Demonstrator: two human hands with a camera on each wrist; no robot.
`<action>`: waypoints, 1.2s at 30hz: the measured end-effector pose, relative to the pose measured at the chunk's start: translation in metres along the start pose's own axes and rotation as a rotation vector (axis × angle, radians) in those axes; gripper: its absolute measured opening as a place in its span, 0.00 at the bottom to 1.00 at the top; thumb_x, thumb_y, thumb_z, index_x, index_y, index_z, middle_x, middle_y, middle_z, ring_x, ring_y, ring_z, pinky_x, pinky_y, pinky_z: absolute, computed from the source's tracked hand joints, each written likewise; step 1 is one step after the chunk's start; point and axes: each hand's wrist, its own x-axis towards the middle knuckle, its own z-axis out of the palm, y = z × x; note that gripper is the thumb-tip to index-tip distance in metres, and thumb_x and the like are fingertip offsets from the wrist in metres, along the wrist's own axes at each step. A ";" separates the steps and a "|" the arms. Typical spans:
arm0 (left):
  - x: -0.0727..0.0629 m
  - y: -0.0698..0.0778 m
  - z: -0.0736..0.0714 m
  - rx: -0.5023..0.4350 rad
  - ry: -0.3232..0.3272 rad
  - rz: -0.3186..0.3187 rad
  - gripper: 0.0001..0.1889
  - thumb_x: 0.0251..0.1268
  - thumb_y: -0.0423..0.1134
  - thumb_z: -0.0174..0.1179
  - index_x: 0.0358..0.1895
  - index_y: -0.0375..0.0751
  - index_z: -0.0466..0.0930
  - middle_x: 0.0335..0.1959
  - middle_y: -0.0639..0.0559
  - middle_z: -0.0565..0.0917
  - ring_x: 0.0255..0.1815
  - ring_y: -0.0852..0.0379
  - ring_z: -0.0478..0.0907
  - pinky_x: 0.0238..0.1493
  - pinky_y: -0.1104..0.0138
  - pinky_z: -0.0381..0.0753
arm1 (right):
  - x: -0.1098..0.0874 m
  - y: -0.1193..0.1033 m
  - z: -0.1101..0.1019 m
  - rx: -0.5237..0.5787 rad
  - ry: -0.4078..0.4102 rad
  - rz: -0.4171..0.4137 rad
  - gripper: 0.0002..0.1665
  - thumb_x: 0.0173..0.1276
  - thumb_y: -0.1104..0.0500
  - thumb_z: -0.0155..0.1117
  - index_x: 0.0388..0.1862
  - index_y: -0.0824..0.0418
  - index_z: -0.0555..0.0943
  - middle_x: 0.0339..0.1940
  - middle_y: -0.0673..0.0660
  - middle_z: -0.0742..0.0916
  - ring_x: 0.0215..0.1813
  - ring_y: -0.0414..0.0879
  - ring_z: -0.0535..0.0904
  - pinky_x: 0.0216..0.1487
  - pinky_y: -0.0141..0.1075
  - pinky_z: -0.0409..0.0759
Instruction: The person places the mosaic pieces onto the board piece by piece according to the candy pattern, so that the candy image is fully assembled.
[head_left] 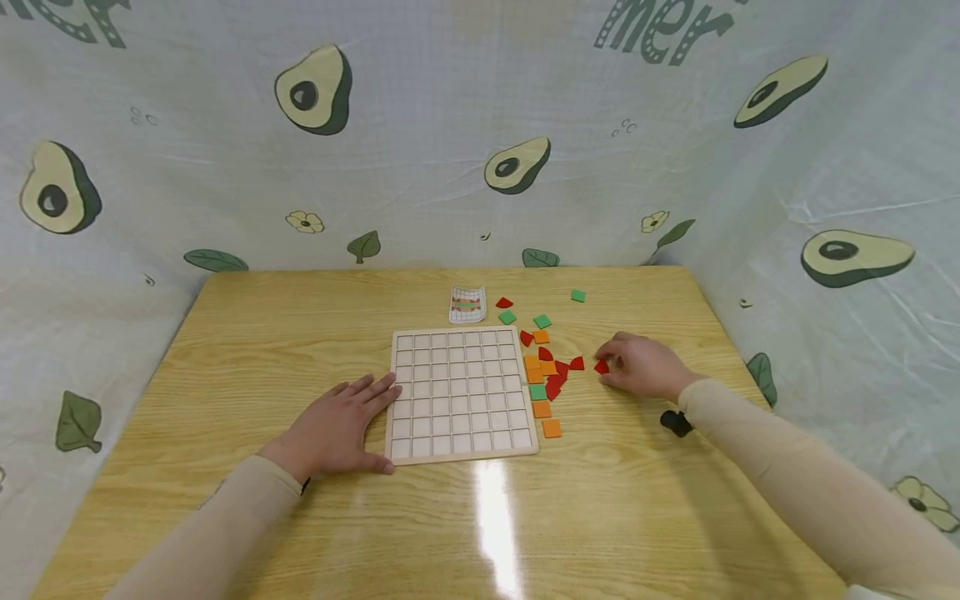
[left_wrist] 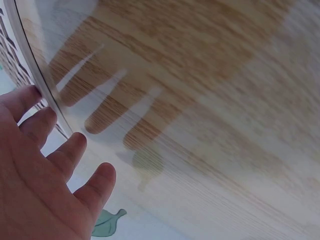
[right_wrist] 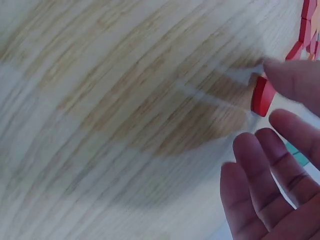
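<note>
A pale wooden grid board [head_left: 462, 396] lies flat on the table. My left hand [head_left: 337, 429] rests at its left edge, fingers spread and fingertips on the rim; the left wrist view shows the same fingers [left_wrist: 100, 182] stretched out beside the board. To the right of the board, my right hand [head_left: 643, 367] is low over the table around a red quarter-round tile [head_left: 602, 367]. In the right wrist view that red tile [right_wrist: 262, 96] sits between thumb and index fingertip, with the other fingers loosely bent.
Several more red tiles [head_left: 555, 387], orange square tiles [head_left: 551, 428] and green square tiles [head_left: 537, 392] lie along the board's right side. A small pattern card [head_left: 467, 306] lies behind the board. A printed avocado curtain [head_left: 420, 167] surrounds the wooden table [head_left: 300, 333].
</note>
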 end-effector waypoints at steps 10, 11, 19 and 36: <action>0.000 0.002 -0.001 -0.001 0.005 0.005 0.59 0.47 0.76 0.63 0.78 0.43 0.59 0.79 0.47 0.56 0.76 0.37 0.55 0.70 0.42 0.59 | 0.004 -0.004 0.000 0.031 -0.020 -0.022 0.17 0.60 0.62 0.74 0.49 0.62 0.85 0.37 0.51 0.83 0.36 0.44 0.78 0.41 0.43 0.81; 0.000 0.002 -0.001 0.001 0.005 0.005 0.59 0.47 0.76 0.63 0.78 0.43 0.59 0.79 0.47 0.56 0.76 0.37 0.55 0.70 0.42 0.59 | 0.004 -0.004 0.000 0.026 -0.019 -0.020 0.16 0.60 0.62 0.74 0.48 0.62 0.85 0.37 0.51 0.83 0.36 0.44 0.78 0.41 0.42 0.80; -0.002 0.002 -0.002 0.005 0.010 0.002 0.59 0.47 0.76 0.63 0.78 0.43 0.59 0.79 0.47 0.56 0.76 0.38 0.56 0.69 0.42 0.60 | 0.005 -0.007 0.000 0.040 -0.020 0.004 0.16 0.59 0.63 0.73 0.47 0.61 0.86 0.36 0.50 0.83 0.35 0.44 0.78 0.39 0.42 0.80; -0.001 0.001 -0.004 0.010 0.010 0.006 0.59 0.47 0.77 0.62 0.78 0.43 0.59 0.79 0.47 0.56 0.76 0.38 0.56 0.69 0.43 0.60 | 0.009 -0.005 0.004 0.041 0.020 0.025 0.16 0.59 0.60 0.75 0.47 0.60 0.88 0.34 0.48 0.84 0.33 0.41 0.78 0.37 0.41 0.80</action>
